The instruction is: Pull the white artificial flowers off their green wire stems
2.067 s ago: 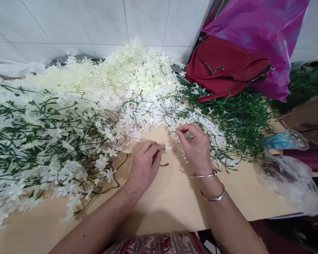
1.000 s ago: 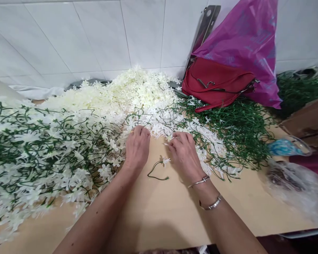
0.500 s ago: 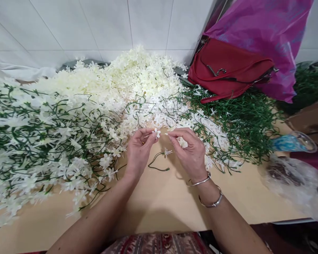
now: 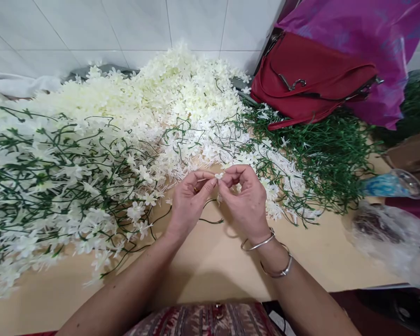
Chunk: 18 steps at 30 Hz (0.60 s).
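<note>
A small white artificial flower (image 4: 219,176) is pinched between the fingertips of my left hand (image 4: 192,196), over the middle of the table. My right hand (image 4: 243,198) meets it from the other side, thumb and forefinger closed at the blossom; whatever tiny piece they grip is hidden. Below the hands lies a green stem (image 4: 212,221) on the tabletop, its upper end partly covered by my fingers. To the left spreads a big heap of white flowers on green stems (image 4: 73,186). Loose cream blossoms (image 4: 189,88) are piled behind my hands.
A red handbag (image 4: 318,79) and a purple plastic bag (image 4: 378,42) stand at the back right, over a mass of green stems (image 4: 336,158). Along the right edge are a blue-patterned plastic cup (image 4: 388,184) and a clear plastic bag (image 4: 388,238). A tiled wall (image 4: 136,28) closes the back.
My right hand has moved left, so its fingertips now touch the flower in my left hand. The gap between both hands has closed. The view has shifted slightly.
</note>
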{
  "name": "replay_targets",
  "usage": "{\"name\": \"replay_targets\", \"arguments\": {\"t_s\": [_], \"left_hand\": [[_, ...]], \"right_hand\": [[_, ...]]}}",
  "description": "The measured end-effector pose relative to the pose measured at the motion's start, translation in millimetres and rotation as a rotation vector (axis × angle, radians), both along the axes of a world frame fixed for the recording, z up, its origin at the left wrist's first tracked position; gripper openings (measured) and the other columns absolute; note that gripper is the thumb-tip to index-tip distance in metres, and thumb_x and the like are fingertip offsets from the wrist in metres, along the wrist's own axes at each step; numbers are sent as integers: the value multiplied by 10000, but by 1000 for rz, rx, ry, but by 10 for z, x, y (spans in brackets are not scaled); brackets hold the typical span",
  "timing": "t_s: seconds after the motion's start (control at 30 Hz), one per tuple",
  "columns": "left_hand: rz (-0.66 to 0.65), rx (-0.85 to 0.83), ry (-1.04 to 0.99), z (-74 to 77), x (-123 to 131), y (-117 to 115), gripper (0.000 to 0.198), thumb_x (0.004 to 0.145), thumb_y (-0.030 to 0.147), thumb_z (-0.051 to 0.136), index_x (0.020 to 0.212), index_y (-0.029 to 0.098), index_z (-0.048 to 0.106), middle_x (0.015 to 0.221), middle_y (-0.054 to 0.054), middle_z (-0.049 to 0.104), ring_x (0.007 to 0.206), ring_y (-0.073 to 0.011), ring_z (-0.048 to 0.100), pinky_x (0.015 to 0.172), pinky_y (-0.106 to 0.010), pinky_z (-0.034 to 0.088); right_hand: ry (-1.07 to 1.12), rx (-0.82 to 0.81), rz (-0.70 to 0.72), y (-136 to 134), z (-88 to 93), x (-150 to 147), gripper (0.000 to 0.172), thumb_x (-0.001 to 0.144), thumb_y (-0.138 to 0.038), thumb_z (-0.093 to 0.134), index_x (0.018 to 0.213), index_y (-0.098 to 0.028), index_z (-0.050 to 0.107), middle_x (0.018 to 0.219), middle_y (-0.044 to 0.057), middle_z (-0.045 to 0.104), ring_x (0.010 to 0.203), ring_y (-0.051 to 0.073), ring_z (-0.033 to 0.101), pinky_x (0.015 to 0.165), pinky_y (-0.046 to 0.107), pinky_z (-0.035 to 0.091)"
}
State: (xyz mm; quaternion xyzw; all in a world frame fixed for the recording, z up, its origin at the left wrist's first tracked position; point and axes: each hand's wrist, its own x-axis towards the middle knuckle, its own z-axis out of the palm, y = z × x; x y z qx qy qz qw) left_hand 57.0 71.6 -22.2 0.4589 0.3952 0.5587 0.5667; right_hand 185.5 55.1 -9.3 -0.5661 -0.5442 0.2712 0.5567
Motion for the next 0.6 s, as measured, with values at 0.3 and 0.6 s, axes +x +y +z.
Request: {"name": "replay_targets", "arguments": {"t_s": [0.3,0.6], "left_hand": [[-49,123,169,-34,-65,-15,105,926,274,723,983,191,692,925,-31,757,876,-151,727,828,-267,579],[-17,366,442,-23,-88,-64,74,1012,234,606,1062,237,661,1184,-77,766,1078,-203,744,941,-338,578]], "right_hand": [[283,-144,95,19,77,38,348,792,-175,726,1121,-226,623,770,-47,629,698,121,583,681,271,527],[585,-243,170,34,73,83,348,800,-244,780,1138,-256,700,800,-46,643,695,104,598,668,250,551]]}}
